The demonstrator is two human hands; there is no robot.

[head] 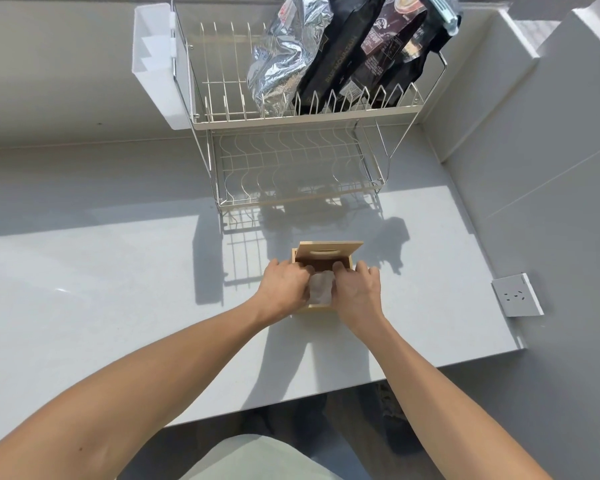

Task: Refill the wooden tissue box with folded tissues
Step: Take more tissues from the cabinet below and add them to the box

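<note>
Tissues (321, 288) sit between both hands' curled fingers (343, 268), pressed into the wooden box (347, 263) (lid (328, 251) raised).

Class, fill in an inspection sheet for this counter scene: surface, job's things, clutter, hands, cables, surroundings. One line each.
Surface: pale grey countertop, partly sunlit.
Job's things: wooden tissue box, lid tipped up at the back; white tissues in its opening.
Clutter: two-tier dish rack behind the box, holding a silver foil bag and black coffee bags.
Hands: left hand and right hand both on the tissues; exact grip hidden.
Cables: nothing seen.
Surroundings: wall socket at right; white bin hung on the rack's left.
</note>
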